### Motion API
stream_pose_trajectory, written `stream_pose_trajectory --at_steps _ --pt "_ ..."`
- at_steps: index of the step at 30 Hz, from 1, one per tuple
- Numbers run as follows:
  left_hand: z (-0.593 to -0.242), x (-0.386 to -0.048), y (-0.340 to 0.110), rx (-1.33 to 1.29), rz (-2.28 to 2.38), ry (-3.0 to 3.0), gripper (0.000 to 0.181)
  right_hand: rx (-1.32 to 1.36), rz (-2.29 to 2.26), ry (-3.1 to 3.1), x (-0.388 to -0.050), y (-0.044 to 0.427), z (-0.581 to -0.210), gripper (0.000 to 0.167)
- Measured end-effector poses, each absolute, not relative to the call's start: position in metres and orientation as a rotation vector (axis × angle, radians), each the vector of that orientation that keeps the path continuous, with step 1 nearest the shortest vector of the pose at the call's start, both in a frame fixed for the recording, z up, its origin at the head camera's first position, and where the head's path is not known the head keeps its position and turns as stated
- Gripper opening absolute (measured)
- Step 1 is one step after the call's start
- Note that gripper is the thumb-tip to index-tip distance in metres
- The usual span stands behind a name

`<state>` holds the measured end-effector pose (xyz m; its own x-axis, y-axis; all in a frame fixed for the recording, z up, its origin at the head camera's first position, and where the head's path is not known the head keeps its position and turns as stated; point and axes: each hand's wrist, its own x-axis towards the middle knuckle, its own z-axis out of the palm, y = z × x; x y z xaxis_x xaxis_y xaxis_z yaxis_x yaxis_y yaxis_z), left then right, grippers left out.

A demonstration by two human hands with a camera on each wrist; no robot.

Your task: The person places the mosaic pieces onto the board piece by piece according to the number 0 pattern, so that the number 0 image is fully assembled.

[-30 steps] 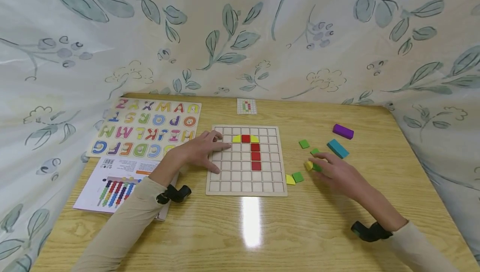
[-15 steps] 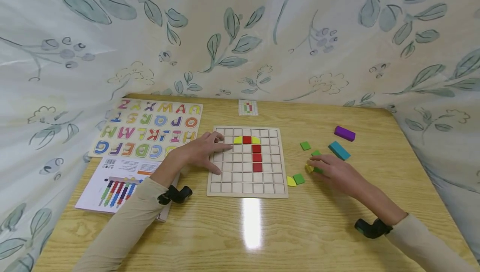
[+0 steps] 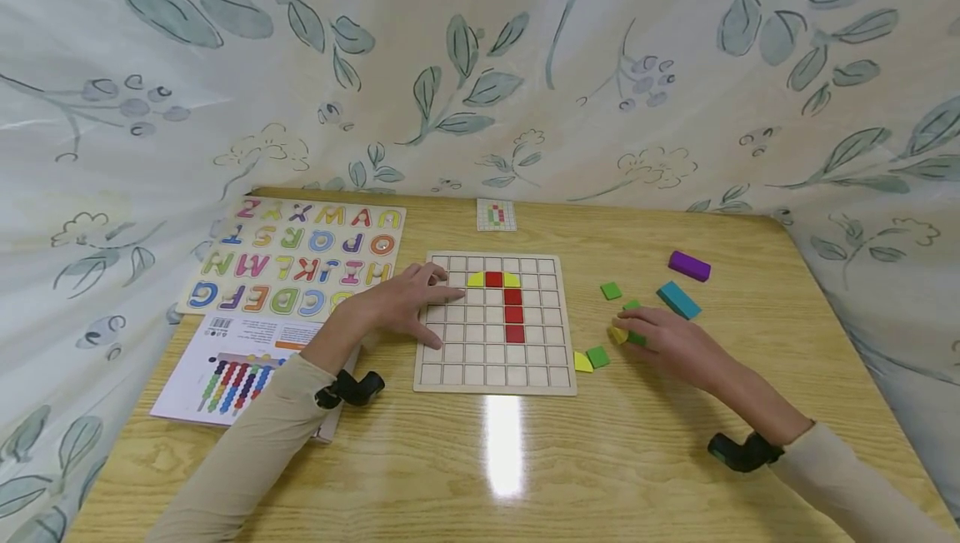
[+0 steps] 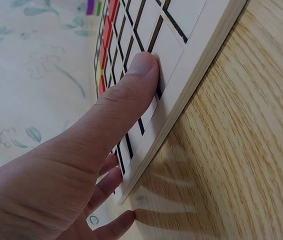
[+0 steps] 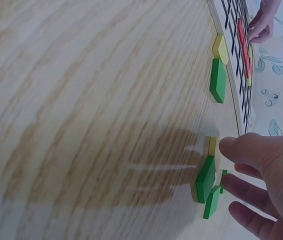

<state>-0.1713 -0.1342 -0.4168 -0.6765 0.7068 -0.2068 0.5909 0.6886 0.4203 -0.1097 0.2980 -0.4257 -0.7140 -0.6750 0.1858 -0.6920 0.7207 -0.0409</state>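
Observation:
A grid board (image 3: 495, 389) holds red squares (image 3: 513, 314) in a column, with another red one between two yellow pieces above. The left hand (image 3: 405, 306) lies over its left side, fingers spread; in the left wrist view the thumb (image 4: 142, 62) rests on the grid. Right of the board, the right hand (image 3: 675, 343) is low, its fingertips at a yellow piece (image 3: 617, 335) and green pieces. In the right wrist view, thumb and fingers are apart, the thumb (image 5: 231, 146) beside that yellow piece (image 5: 212, 146), which lies near green tiles (image 5: 206, 180).
A yellow piece (image 3: 582, 362) and a green tile (image 3: 597, 357) lie by the board's right edge. Farther right are a blue block (image 3: 678, 300) and a purple block (image 3: 689, 266). A pattern card (image 3: 497, 215) lies behind the board, an alphabet board (image 3: 300, 231) and printed box (image 3: 187, 376) left.
The head view has shifted slightly. The right hand's fingers have moved a little around the yellow piece and green tiles; the left hand has stayed on the board.

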Motion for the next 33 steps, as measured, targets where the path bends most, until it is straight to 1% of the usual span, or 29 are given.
stream_pose_trajectory --at_steps 5,13,21,28,33 --pt "-0.418 -0.170 -0.136 1.028 0.457 2.550 0.083 1.125 0.165 -2.771 -0.110 0.297 -0.428 0.038" --pt "-0.420 -0.170 -0.136 1.025 0.448 2.551 0.084 1.204 0.200 -2.709 -0.112 0.295 -0.434 0.026" --pt "-0.422 -0.171 -0.136 1.027 0.442 2.557 0.083 1.175 0.168 -2.775 -0.114 0.293 -0.433 0.024" --pt "-0.420 -0.170 -0.136 1.028 0.444 2.558 0.082 1.261 0.174 -2.725 -0.119 0.290 -0.432 0.022" --pt "-0.419 -0.170 -0.136 1.023 0.443 2.556 0.083 1.261 0.184 -2.751 -0.122 0.290 -0.432 0.021"
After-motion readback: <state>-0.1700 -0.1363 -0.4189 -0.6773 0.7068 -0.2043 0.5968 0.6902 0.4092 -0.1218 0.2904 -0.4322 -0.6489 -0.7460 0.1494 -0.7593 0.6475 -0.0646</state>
